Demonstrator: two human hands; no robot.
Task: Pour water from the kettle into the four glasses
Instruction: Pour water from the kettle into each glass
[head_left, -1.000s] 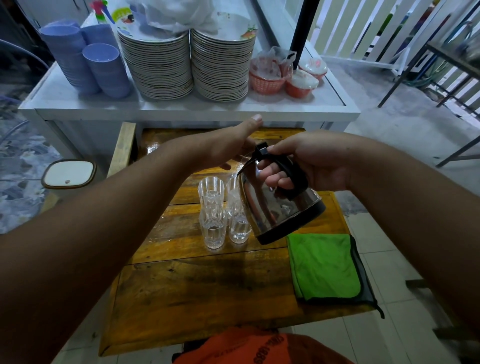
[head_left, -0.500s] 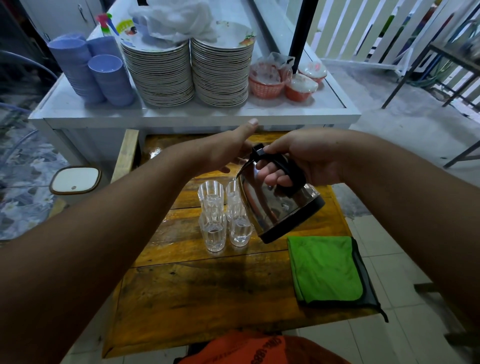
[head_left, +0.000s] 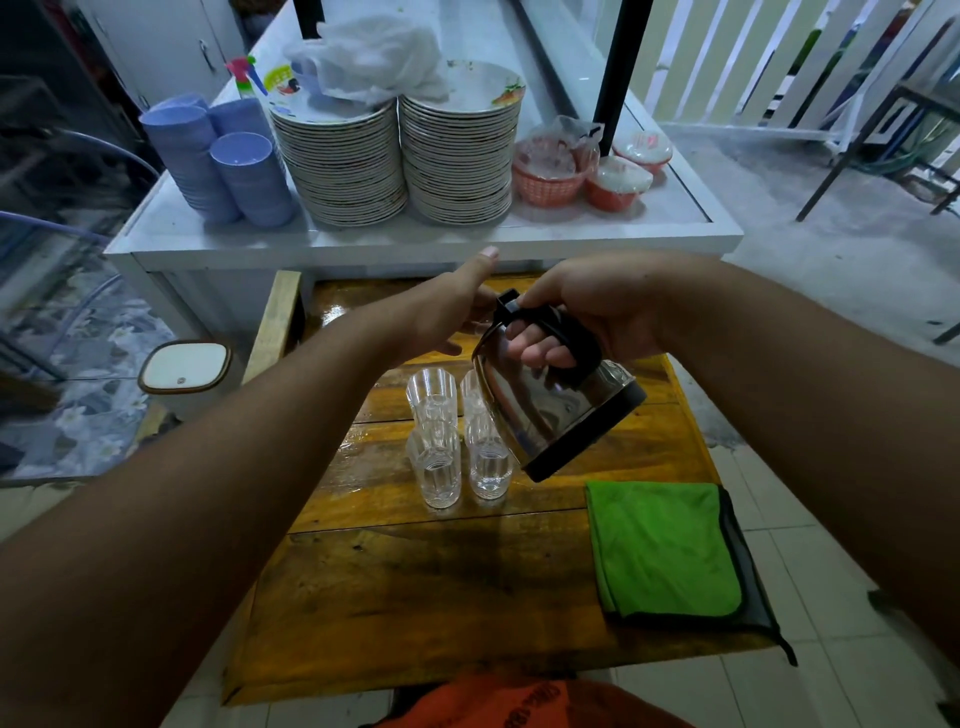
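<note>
Right hand (head_left: 597, 306) is what I am working with first: I am wrapping it closed round the black handle of the kettle (head_left: 550, 410), fingers curled through the loop, holding the steel body in the air and tipping it forward and to the left, its base lifted toward me. Underneath, the wooden table (head_left: 415, 587) is carrying everything, its planks looking wet near the far end. I am keeping the kettle over the right side of the cluster of four glasses (head_left: 457, 436), its body hiding part of the two right-hand ones; the spout is turned away from me, so I cannot see any stream. My left hand (head_left: 447, 312) is reaching in at the kettle's top, thumb raised; I cannot tell whether it is touching the lid or closing on anything. A folded green cloth (head_left: 665, 545) is lying on the table near the right edge, apart from the glasses.

I am judging this as mid-pour: the two nearer glasses seem to be holding water, the far left one looks empty, the far right I cannot read. Next I am needing to ease the tilt and shift the spout over an unfilled glass without knocking the tight group.
</note>
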